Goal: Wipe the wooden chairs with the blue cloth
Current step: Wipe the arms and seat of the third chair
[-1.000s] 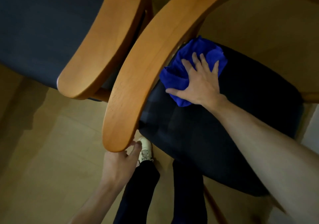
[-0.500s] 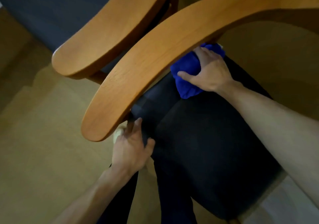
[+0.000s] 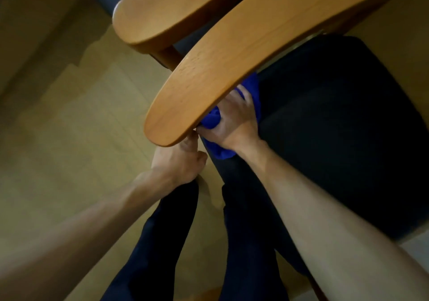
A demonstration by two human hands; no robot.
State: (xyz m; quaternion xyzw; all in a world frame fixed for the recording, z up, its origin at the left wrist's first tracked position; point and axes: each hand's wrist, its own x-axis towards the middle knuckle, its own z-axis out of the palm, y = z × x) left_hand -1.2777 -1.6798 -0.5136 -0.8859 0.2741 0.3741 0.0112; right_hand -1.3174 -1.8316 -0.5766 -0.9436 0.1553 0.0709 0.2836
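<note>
The right hand [image 3: 234,126] grips the blue cloth [image 3: 214,119] and pushes it up under the near end of the wood arm [image 3: 232,66] of the chair. The cloth is bunched up. Part of it sticks out past the fingers, and part hangs down below the wrist, against the dark seat [image 3: 336,126]. So the cloth sits between the right hand and the wood.

The left hand [image 3: 180,161] is just beside the right hand, under the tip of the same arm. Its fingers are curled and they touch the wood from below. I cannot tell if it truly grips the wood or only rests there.

I think the job is in the middle. The hand is working on the under edge of this one arm. The pictures do not show which wood is clean already. The top of this arm, the other chair's arm [image 3: 167,13] past both hands, and the wood leg [image 3: 169,57] below it may all need a wipe.

The floor [image 3: 69,126] is to the left of the left hand. The person's dark legs [image 3: 162,242] stand below the hands, close to the seat.

The wide arm hides most of the cloth and the fingertips, so it is hard to see where the cloth rubs. The two chairs stand very close, so the gap between the arms looks tight for a hand.
</note>
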